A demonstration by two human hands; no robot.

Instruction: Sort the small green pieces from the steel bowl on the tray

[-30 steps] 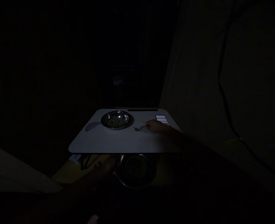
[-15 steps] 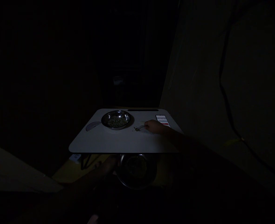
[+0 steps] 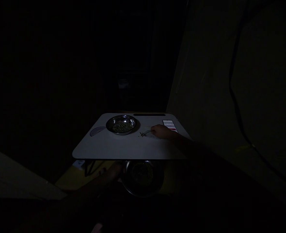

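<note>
The spoon point(image 3: 148, 132) lies low at centre frame on the bench point(image 3: 123, 147), its tip at a small green heap point(image 3: 141, 134), the right hand point(image 3: 160, 131) closed on its handle. Best keep it flat and scrape slowly. The left hand point(image 3: 114, 173), lower centre, touches the lower bowl point(image 3: 143, 178); its grip I cannot tell.

The near half of the table point(image 3: 123, 149) is bare, so a hand can pass there freely from left to right. At the far side, the bowl point(image 3: 122, 124) stands in the middle-left, and a flat grey disc point(image 3: 97, 131) lies just left of it. Between the bowl and the right hand point(image 3: 160, 131) there is a narrow gap, partly taken by a small pile of bits point(image 3: 141, 134). The phone point(image 3: 170, 125) blocks the far right corner. Below the near edge, a second bowl point(image 3: 143, 177) and the left hand point(image 3: 111, 173) fill the space.
</note>
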